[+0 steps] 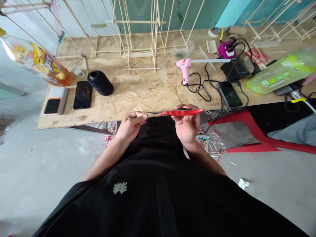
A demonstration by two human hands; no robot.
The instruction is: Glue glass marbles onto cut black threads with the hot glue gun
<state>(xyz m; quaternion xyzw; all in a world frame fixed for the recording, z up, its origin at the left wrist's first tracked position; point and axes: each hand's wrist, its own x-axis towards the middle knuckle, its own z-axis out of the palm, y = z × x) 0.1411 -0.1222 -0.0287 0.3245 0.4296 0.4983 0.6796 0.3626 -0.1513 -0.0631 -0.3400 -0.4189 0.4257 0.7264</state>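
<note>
Possible pliers (184, 112), chipboard table (128, 100), grey floor (41, 174)

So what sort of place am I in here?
Probably a small craft or model-making workspace: thin wooden stick frames stand along a wood-chip board tabletop, and a pink glue gun with a glue stick sits among them and some cables.

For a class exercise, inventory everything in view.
Red tool: 1, red, between hands.
Stick frames: several, pale, back.
Glue gun: 1, pink, centre.
Bottles: 2, orange left, green right.
Phones: 2, dark, either side.
Power bank: 1, white, left.
Cylinder: 1, black, left.
Adapter: 1, purple, right.
Box: 1, black, right.
Cables: several, black, right.
Chair: 1, red, right.
Table: 1, tan, centre.
Litter: uncounted, mixed, floor.
Left hand: 1, bare, tool's tip.
Right hand: 1, bare, tool's handle.
</note>
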